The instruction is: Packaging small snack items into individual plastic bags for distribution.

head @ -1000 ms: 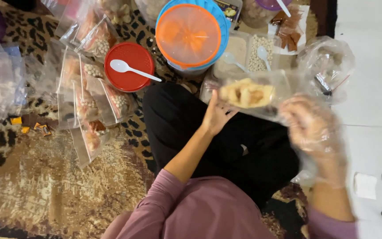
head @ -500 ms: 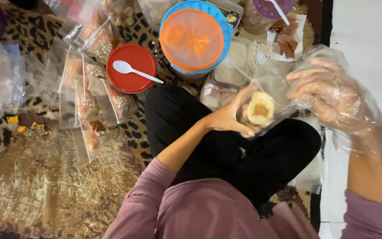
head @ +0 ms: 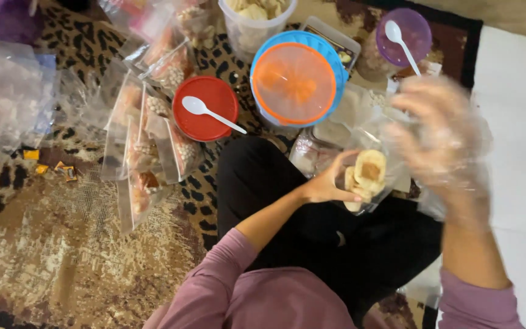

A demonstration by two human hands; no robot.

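The person sits cross-legged on a patterned carpet (head: pixel 62 244), and the containers lie in an arc from 10 o'clock to 2 o'clock of the lap, which puts each within arm's reach.

The left hand (head: pixel 327 186) holds a clear plastic bag (head: pixel 375 143) just above the lap. Its grip is clamped on the lower part of the bag, thumb and fingers pressing the film round the pale pastry pieces (head: pixel 366 176) inside. Holding it low appears to support the load from beneath and leave the mouth of the bag free at the top.

The right hand (head: pixel 442 137) wears a loose transparent disposable glove, presumably to keep bare skin off the food. It hangs at 2 o'clock of the bag, beside the bag's upper edge. The fingers are spread, so the grip stands apart. Motion blur prevents confirmation of contact with the film.

At 12 o'clock of the bag stands a blue tub with an orange lid (head: pixel 294 82). At 10 o'clock lies a red lid (head: pixel 205 108) with a white spoon (head: pixel 208 113) resting on it, ready for pickup. A purple-lidded jar (head: pixel 400 42) at 1 o'clock carries a second spoon.

A row of filled bags (head: pixel 147 146) lies overlapped at 9 o'clock, apart from the open containers. Empty bags (head: pixel 7 97) are piled further left.
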